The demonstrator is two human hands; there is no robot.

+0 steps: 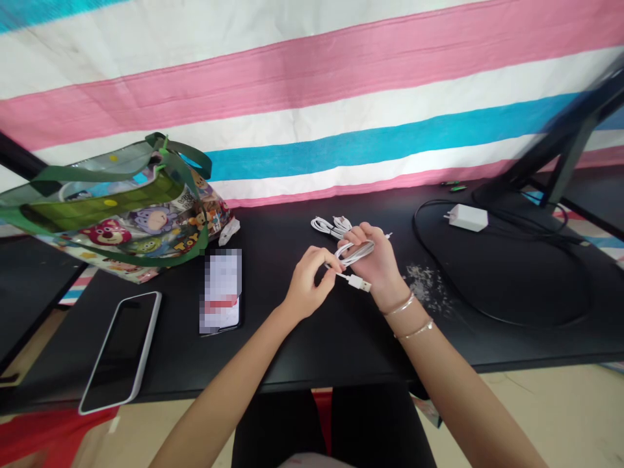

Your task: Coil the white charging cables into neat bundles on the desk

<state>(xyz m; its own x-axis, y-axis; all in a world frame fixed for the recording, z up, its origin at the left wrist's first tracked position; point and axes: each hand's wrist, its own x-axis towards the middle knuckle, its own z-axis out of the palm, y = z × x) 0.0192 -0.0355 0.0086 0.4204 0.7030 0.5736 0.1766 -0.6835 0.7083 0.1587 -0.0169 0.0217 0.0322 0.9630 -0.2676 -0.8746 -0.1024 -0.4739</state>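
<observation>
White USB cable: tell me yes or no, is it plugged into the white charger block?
No, the white USB cable lies coiled in the right hand, apart from the white charger block.

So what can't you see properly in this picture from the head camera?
All in the head view:
The phone: screen blurred by pixelated squares.
The white cable: middle hidden by the right hand.
The tote bag: inside hidden by its printed side.
The small green things: too small to name.
The black stand: cut off by the picture's edge.
</observation>
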